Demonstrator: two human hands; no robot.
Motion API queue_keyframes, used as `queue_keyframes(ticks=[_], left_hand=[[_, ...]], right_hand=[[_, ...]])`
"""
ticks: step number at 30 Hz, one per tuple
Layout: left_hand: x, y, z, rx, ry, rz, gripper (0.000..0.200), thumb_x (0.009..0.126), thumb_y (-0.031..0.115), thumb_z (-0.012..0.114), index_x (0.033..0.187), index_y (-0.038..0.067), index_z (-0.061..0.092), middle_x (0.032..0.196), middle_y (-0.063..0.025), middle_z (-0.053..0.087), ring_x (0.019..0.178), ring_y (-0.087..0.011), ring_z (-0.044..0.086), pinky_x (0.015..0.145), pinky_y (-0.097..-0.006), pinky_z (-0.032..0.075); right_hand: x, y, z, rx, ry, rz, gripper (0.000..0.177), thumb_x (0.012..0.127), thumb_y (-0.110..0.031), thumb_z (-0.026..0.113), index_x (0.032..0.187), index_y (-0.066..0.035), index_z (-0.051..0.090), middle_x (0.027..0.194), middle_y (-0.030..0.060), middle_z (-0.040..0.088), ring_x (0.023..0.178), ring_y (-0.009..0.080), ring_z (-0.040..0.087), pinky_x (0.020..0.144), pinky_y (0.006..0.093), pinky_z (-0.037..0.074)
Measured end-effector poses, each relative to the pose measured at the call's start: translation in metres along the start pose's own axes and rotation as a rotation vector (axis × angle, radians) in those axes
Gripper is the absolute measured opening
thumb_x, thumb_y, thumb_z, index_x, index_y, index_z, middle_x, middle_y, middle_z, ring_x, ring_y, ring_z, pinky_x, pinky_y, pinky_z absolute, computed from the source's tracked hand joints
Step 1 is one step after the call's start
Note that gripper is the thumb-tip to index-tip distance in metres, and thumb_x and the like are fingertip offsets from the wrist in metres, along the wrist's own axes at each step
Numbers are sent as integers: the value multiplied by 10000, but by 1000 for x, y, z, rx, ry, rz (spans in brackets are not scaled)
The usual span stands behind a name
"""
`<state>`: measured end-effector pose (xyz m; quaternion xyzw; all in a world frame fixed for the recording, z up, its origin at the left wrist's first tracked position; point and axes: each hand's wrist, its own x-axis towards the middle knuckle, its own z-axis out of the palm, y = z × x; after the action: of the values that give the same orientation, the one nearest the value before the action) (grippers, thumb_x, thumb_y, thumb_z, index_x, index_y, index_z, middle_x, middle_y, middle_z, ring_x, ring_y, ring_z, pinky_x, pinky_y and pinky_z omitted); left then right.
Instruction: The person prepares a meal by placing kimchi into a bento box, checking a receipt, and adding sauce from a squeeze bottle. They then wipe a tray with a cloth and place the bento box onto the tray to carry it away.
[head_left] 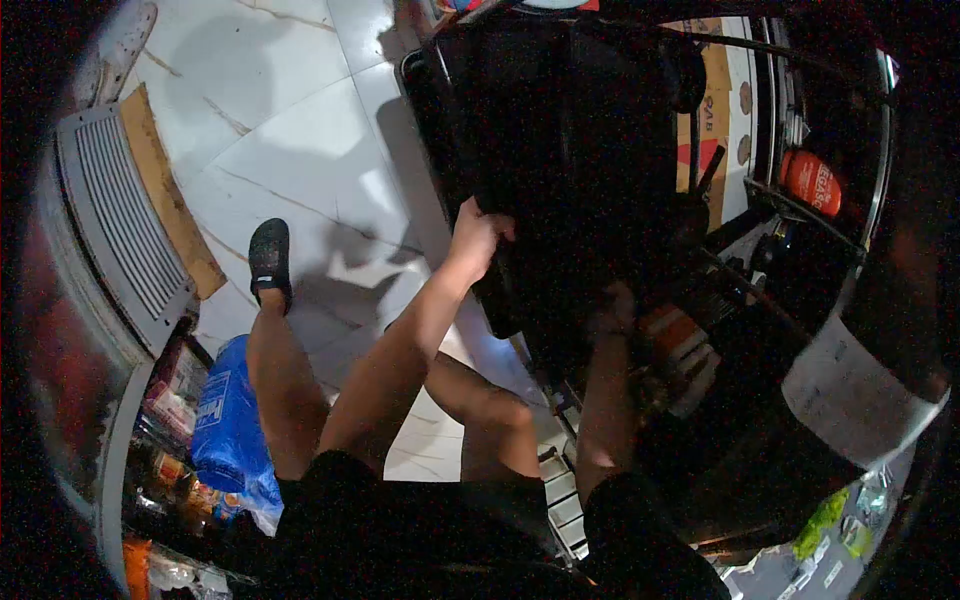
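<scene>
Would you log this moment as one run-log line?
left hand: grips black object edge | right hand: in shadow, grip unclear

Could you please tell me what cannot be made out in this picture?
Head view, right hand: deep shadow hides its fingers and whatever they touch.
Head view, black object that the left hand grips by its edge: too dark to identify.
Head view, red canister: lettering too small and blurred to read.
</scene>
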<state>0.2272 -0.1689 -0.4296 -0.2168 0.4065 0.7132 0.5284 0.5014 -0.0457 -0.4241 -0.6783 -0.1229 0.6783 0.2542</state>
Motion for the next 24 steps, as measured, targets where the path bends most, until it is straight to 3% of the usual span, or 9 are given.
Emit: queue_keyframes(ticks=[6, 11, 13, 15, 17, 19, 21, 23, 24], left_hand=[[-38, 10, 5, 108, -88, 22, 139, 541, -81, 503, 641, 16, 492, 619, -19, 472, 590, -138, 480, 519, -270, 359], [-107, 44, -12, 64, -96, 3, 150, 555, -58, 517, 684, 16, 533, 640, -26, 507, 566, -139, 495, 516, -255, 386], [-140, 59, -41, 113, -97, -49, 157, 563, -47, 528, 707, 11, 547, 662, -35, 527, 596, -149, 512, 527, -264, 402], [-169, 56, -103, 209, -136, 100, 206, 575, -35, 535, 778, -5, 556, 705, -55, 543, 627, -168, 530, 547, -280, 425], [-219, 95, -122, 106, -44, -140, 276, 578, -22, 540, 853, -21, 555, 730, -71, 546, 647, -187, 543, 567, -299, 445], [-274, 173, -87, 252, 135, 22, 372, 565, -22, 534, 937, -19, 550, 763, -71, 544, 630, -197, 543, 547, -312, 452], [-303, 177, -163, 141, 451, -155, 448, 545, -22, 536, 993, -7, 526, 775, -62, 548, 614, -202, 546, 511, -316, 452], [-329, 211, -206, 482, 333, -101, 519, 534, -34, 520, 1050, 8, 481, 793, -60, 548, 602, -215, 548, 490, -319, 456], [-349, 238, -185, 527, 481, -101, 526, 533, -36, 515, 1055, 11, 470, 790, -59, 546, 590, -210, 539, 496, -317, 458]], right_hand=[[-65, -8, 4, -71, -78, -65, 317, 863, -177, 396, 1130, -60, 521, 1103, 66, 557, 1041, 214, 492, 890, 379, 402], [-140, 5, 3, -150, -146, -119, 305, 860, -173, 403, 1114, -58, 527, 1079, 70, 564, 1013, 214, 506, 870, 372, 413], [-172, 14, -2, -182, -168, -128, 300, 858, -171, 406, 1107, -57, 530, 1070, 72, 566, 1002, 214, 511, 861, 370, 417], [-190, 25, -3, -221, -207, -135, 295, 857, -169, 408, 1100, -56, 532, 1061, 73, 569, 991, 214, 517, 853, 367, 421], [-203, 22, 4, -261, -226, -110, 291, 856, -168, 411, 1094, -55, 535, 1051, 75, 572, 980, 214, 522, 845, 364, 426], [-208, 20, 11, -310, -256, -94, 286, 854, -166, 414, 1087, -55, 537, 1042, 77, 575, 969, 214, 528, 837, 362, 430], [-207, 21, 14, -319, -264, -83, 281, 853, -165, 417, 1080, -54, 540, 1032, 78, 577, 958, 215, 533, 829, 359, 435], [-198, 36, 12, -285, -244, -104, 277, 852, -163, 419, 1074, -53, 542, 1023, 80, 580, 946, 215, 538, 821, 357, 439], [-192, 43, 9, -257, -221, -115, 274, 851, -162, 421, 1071, -53, 543, 1018, 81, 582, 941, 215, 541, 816, 355, 441]])
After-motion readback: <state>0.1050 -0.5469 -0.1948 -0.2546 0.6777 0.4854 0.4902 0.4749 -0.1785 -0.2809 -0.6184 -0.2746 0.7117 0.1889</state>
